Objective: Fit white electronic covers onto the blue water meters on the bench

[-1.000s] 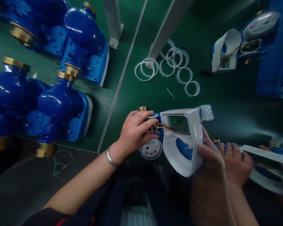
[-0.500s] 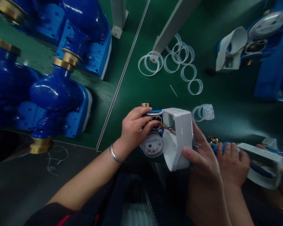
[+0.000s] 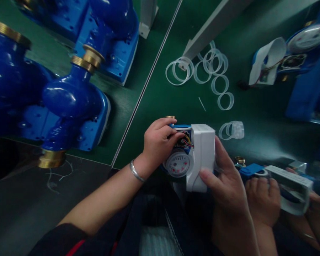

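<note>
My left hand (image 3: 159, 142) grips the blue water meter (image 3: 177, 161) near the green table's front edge, fingers curled over its wiring, beside the round white dial. My right hand (image 3: 224, 181) holds the white plastic cover (image 3: 201, 154), standing almost upright against the meter's right side, thumb on its lower edge. Coloured wires (image 3: 188, 141) run from the meter into the cover.
Large blue meter bodies (image 3: 69, 103) with brass ends lie at the left. Several clear rings (image 3: 213, 73) lie on the green mat (image 3: 176, 103), one more (image 3: 230, 130) near the cover. Another person's hands (image 3: 264, 199) hold a meter and white cover (image 3: 290, 188) at the right. Another opened meter (image 3: 288, 60) sits far right.
My right hand has swung the white cover up from lying open to nearly closed against the meter. The view has shifted slightly; my left hand stays on the meter.
</note>
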{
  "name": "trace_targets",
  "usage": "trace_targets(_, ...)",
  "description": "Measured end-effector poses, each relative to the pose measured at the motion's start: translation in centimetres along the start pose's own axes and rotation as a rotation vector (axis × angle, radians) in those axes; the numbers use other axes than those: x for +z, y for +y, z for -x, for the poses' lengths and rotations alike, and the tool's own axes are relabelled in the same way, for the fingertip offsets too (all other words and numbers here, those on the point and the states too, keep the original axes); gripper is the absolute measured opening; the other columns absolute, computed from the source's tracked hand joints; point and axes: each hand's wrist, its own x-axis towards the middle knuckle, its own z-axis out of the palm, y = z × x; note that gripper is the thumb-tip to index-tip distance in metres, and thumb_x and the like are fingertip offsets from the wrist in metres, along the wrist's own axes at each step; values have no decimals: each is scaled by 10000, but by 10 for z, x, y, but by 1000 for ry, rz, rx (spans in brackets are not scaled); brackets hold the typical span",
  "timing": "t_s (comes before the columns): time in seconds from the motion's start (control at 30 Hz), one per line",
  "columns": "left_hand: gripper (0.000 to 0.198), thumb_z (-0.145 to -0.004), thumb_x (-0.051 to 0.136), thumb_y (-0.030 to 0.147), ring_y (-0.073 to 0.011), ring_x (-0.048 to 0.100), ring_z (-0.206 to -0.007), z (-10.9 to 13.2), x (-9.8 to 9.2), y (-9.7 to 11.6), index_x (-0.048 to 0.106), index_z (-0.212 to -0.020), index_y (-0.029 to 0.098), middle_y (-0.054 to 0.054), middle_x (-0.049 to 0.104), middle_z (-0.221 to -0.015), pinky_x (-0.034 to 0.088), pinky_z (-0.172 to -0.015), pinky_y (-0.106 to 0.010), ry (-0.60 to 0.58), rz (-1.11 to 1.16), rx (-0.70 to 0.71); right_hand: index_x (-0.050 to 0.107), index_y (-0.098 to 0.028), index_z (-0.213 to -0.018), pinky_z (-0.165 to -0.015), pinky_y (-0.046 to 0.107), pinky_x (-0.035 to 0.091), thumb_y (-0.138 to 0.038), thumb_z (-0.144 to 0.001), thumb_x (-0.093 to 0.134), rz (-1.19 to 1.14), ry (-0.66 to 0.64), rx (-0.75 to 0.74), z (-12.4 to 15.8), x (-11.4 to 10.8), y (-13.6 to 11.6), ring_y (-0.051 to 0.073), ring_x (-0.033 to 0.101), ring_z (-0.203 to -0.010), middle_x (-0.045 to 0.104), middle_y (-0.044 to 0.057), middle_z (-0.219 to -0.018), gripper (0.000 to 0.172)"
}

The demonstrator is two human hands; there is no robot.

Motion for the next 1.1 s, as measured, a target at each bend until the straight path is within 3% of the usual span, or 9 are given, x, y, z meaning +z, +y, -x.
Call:
trace_targets(0.33,157,-779,576,144,-155,640,-849,-4,0,-3,604,-624,143,-66,696,-880,541,-777,-313,-94,12,46,375,-281,-1352,-1022,478,362,-375,-776,593,436,75,-29,-1,24,-13,287,273,-1325,259,76,-1457,623)
trace_targets(0.57,146,-796,495,98,-168,599,-991,-4,-3,-12,613,-720,137,-91,647,-1038,524,-857,-328,-208,69,92,381,-274,-1348,-1004,520,366,-377,-780,583,556,104,-47,-7,31,-8,317,306,-1302,248,97,-1451,612)
trace_targets(0.7,112,-816,482,134,-194,512,-1099,10,0,-9,593,-835,142,-116,530,-1164,482,-901,-360,-71,54,6,365,-281,-1354,-1005,532,353,-350,-785,574,585,126,-94,-5,38,-8,318,274,-1315,219,104,-1457,610)
trace_targets(0.8,164,-828,487,180,-199,489,-1076,20,4,-7,547,-979,151,-117,493,-1143,474,-874,-365,111,11,-64,362,-283,-1353,-1001,544,345,-338,-790,567,610,132,-127,-4,43,-8,325,252,-1323,194,109,-1462,602)
trace_targets(0.87,230,-863,440,227,-189,498,-1037,24,5,-6,512,-1071,161,-109,498,-1110,471,-863,-362,155,10,-149,375,-275,-1345,-1002,555,334,-328,-792,563,635,142,-137,-5,45,-7,333,250,-1321,182,113,-1464,586)
trace_targets(1.0,341,-912,324,381,-183,543,-996,23,1,0,511,-1123,189,-90,569,-1066,460,-874,-355,-90,122,-401,391,-263,-1337,-989,565,340,-324,-794,551,655,166,-126,-8,46,-2,342,266,-1311,197,122,-1454,569)
trace_targets(1.1,575,-775,515,562,-237,558,-1017,18,-3,9,445,-1204,185,-112,564,-1156,464,-872,-396,-219,196,-497,390,-261,-1338,-990,563,340,-315,-790,552,643,168,-123,-9,45,1,344,282,-1302,209,125,-1447,574)
